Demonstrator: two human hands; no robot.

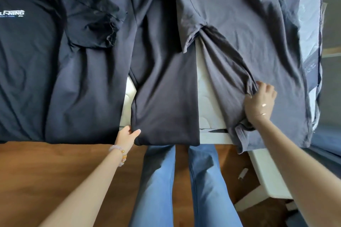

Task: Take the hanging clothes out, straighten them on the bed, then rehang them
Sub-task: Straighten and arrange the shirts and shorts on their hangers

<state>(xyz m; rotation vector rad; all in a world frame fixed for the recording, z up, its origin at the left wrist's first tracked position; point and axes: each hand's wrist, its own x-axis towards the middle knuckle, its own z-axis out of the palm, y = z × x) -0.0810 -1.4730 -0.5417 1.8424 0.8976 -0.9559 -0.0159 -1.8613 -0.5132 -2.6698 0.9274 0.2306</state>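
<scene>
Head: three garments (36,70); left hand (129,134) pinches middle garment (164,97), right hand (260,99) grips grey garment (230,14).

Black T-shirt (27,61) at the left end of the bed: plain, with white lettering and a thin blue line beneath. Middle garment (166,97): plain, near-black with a navy cast. Grey T-shirt (230,14) toward the right edge: plain slate grey. White mattress (208,101), faintly quilted in curved stitching. Pale blue-grey sheet (311,42) along the right edge. Blue jeans (158,180). Brown wood-grain floor (55,167). Pale pink bead bracelet (120,155) with amber-gold beads.
</scene>
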